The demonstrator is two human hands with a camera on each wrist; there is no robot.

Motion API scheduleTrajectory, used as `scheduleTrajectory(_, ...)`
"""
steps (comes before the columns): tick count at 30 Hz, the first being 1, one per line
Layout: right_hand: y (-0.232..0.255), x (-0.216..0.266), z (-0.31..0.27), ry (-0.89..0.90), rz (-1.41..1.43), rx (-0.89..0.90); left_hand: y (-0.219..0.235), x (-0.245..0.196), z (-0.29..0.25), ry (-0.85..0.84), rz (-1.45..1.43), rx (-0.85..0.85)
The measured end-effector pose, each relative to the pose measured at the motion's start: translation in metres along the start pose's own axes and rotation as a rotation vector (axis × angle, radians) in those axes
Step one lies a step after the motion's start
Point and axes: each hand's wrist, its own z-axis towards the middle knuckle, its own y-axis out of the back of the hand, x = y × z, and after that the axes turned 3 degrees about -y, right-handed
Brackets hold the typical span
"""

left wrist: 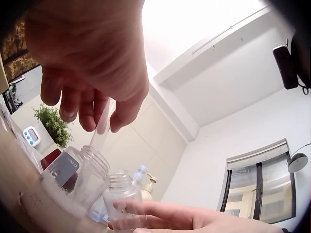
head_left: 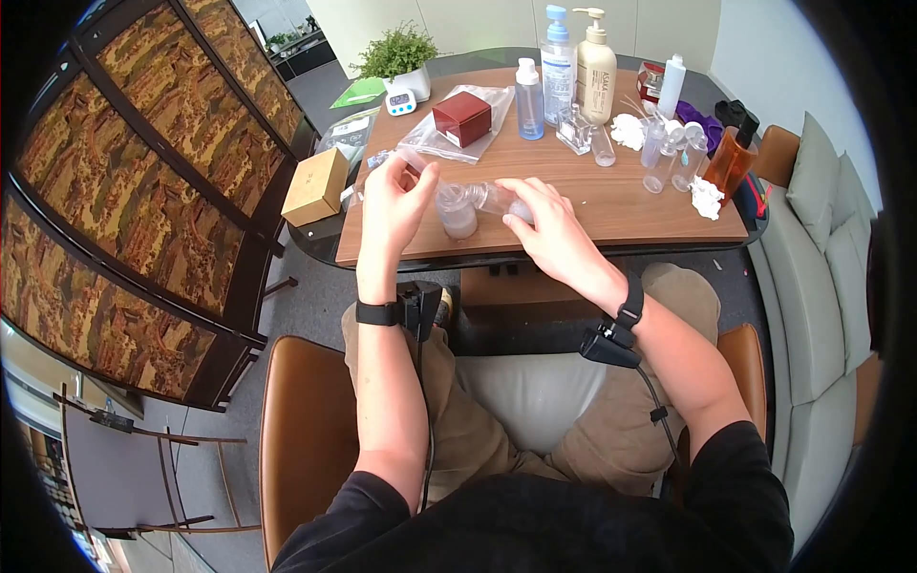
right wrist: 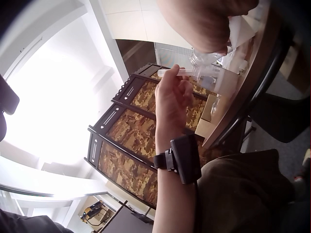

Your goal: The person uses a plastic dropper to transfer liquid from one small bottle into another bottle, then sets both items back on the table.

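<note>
A clear wide-mouthed bottle (head_left: 459, 222) with a dark label (left wrist: 67, 167) stands on the table near its front edge, cloudy liquid in its lower part. Between thumb and fingers, my left hand (head_left: 390, 205) pinches a slim translucent stick (left wrist: 100, 127) whose lower end reaches down to the bottle's mouth. My right hand (head_left: 556, 227) grips a smaller clear bottle (head_left: 490, 198), tipped on its side with its threaded neck close beside the wide-mouthed bottle. In the left wrist view the right fingers (left wrist: 160, 213) lie along this smaller bottle. The left hand's point of grip is above both bottles.
Behind stand a red box (head_left: 462, 118) on a plastic bag, a blue pump bottle (head_left: 530, 100) and a cream pump bottle (head_left: 596, 69). Several small clear bottles (head_left: 659, 172) and an amber bottle (head_left: 731, 164) are at right. A cardboard box (head_left: 315, 187) is at left.
</note>
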Motion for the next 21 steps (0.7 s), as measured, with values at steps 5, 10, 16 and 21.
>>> scheduleTrajectory(5,0.000,-0.001,0.000,0.006,0.003,-0.003,0.003,0.000,0.003,-0.117,-0.165,-0.262)
scheduleTrajectory(10,0.000,-0.002,-0.001,0.007,0.006,-0.004,0.013,-0.009,0.001,-0.152,-0.336,-0.427)
scheduleTrajectory(16,-0.002,-0.004,0.000,0.017,0.000,-0.016,0.001,-0.008,0.002,-0.081,-0.399,-0.313)
scheduleTrajectory(21,-0.001,-0.002,0.000,0.012,-0.001,-0.014,-0.004,-0.011,0.001,-0.077,-0.390,-0.239)
